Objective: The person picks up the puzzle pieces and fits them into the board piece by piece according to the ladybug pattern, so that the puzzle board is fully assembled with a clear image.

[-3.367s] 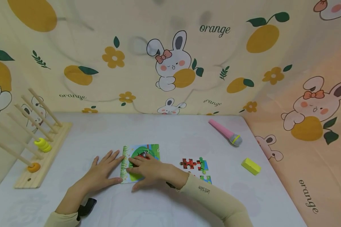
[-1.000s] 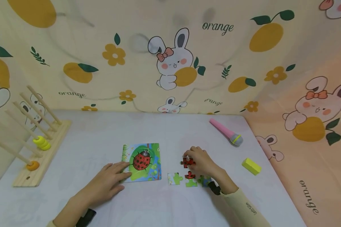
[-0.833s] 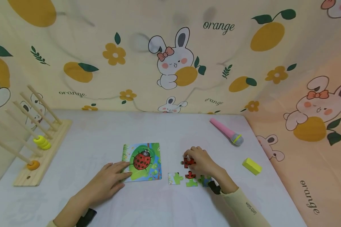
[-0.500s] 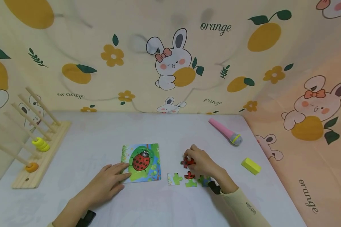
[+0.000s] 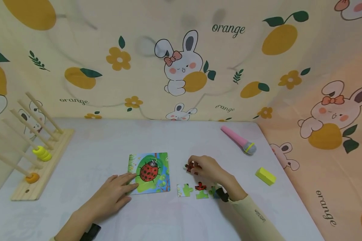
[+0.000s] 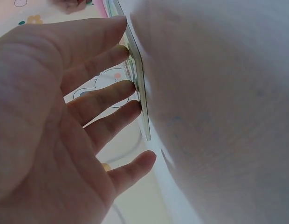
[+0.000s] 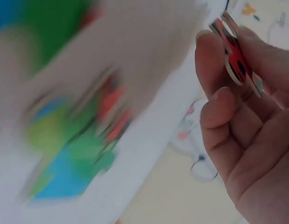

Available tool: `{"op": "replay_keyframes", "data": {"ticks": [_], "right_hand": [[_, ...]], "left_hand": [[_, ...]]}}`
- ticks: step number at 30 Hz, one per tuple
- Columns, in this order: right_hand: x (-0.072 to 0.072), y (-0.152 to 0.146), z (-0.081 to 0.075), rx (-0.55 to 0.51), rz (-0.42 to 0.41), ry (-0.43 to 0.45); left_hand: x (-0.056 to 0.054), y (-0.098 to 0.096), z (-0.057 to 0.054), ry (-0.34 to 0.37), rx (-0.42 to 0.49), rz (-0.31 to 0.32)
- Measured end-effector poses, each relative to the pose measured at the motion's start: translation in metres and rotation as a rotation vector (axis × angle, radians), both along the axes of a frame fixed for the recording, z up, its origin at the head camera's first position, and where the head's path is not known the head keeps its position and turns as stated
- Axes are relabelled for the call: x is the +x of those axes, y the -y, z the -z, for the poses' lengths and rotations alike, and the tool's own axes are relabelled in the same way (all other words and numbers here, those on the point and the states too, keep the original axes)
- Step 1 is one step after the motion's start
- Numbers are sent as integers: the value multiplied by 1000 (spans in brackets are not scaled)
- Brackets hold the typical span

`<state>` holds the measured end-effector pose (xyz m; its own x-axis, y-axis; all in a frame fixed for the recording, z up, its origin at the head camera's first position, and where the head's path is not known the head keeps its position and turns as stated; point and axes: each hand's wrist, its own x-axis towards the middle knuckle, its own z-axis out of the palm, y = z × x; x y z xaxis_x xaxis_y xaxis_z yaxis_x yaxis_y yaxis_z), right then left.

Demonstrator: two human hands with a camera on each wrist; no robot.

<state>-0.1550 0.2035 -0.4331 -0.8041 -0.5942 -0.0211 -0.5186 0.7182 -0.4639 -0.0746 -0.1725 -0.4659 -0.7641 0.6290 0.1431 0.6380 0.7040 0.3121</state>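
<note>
A ladybug puzzle [image 5: 148, 185] in a square board lies in the middle of the white table. My left hand [image 5: 113, 194] rests at its lower left edge, fingers spread; in the left wrist view the fingertips [image 6: 130, 86] touch the board's edge [image 6: 143, 93]. To the right of the board my right hand [image 5: 209, 169] pinches a red puzzle piece [image 5: 189, 167] between thumb and fingers. The right wrist view shows that piece [image 7: 237, 58] held off the table. Below the right hand lie a green-and-white piece [image 5: 184, 190], a red-and-green piece [image 5: 201, 193] and a partly hidden green-blue piece [image 5: 214, 192].
A wooden peg rack [image 5: 45, 170] with yellow and orange rings stands at the left. A pink toy microphone [image 5: 236, 138] lies at the back right, with a yellow block [image 5: 265, 176] nearer. Printed cloth [image 5: 181, 20] walls enclose the table's back and sides.
My right hand went from over the ladybug puzzle to the loose pieces, took the red one, and has lifted it slightly leftward. My left hand slid down along the board's edge, then stayed.
</note>
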Motion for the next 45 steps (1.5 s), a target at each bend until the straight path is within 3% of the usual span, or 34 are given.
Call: {"op": "replay_keyframes", "data": {"ticks": [10, 19, 25, 28, 34, 36, 40, 43, 45], "right_hand": [[-15, 66, -6, 34, -166, -63], [-19, 90, -15, -14, -93, -40], [-17, 111, -6, -21, -108, -49], [-18, 121, 0, -62, -110, 13], [-18, 134, 7, -257, -41, 302], [-18, 136, 8, -291, -30, 361], [-18, 138, 10, -290, -35, 390], [-17, 140, 11, -245, -38, 343], [-16, 141, 11, -171, -42, 254]], "left_hand": [[1, 0, -1, 36, -10, -32], [-1, 1, 1, -10, -4, -21], [-1, 1, 2, 3, -6, -15], [-1, 1, 2, 26, -12, -6], [-2, 2, 3, 41, -33, 4], [-2, 2, 3, 46, -32, 9], [-2, 2, 3, 47, -15, 19], [-2, 2, 3, 41, -9, 20], [-2, 2, 2, 41, -9, 17]]}}
